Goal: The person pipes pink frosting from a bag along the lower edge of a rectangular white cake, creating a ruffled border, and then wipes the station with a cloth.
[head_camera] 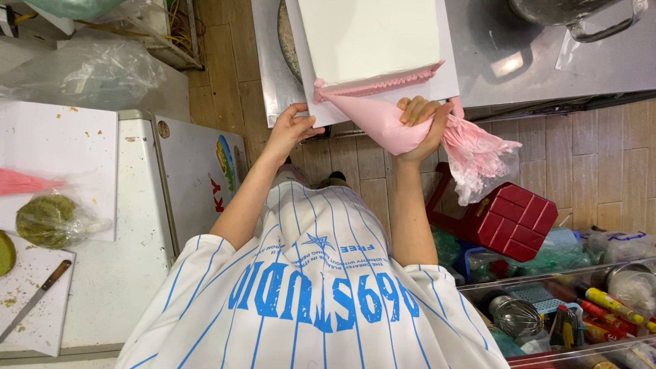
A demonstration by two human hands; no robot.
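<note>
My right hand (420, 123) is squeezed shut around a soft pink plastic piping bag (372, 116), and its tip touches the pink frilly edge along the bottom of the square white cake (369, 37) just past my hand. My left hand (292, 126) holds the edge of the flat white cake board (447, 78) under the cake, fingers curled on it, on the shiny metal counter (547, 55).

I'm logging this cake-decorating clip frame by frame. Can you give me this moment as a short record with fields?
left hand: grips the near edge of the white cake board
right hand: squeezes the pink piping bag
bag tip: at the white square cake's near bottom edge
work done: pink ruffled border along that edge
surface: steel counter
nearby: red plastic stool on the floor
</note>
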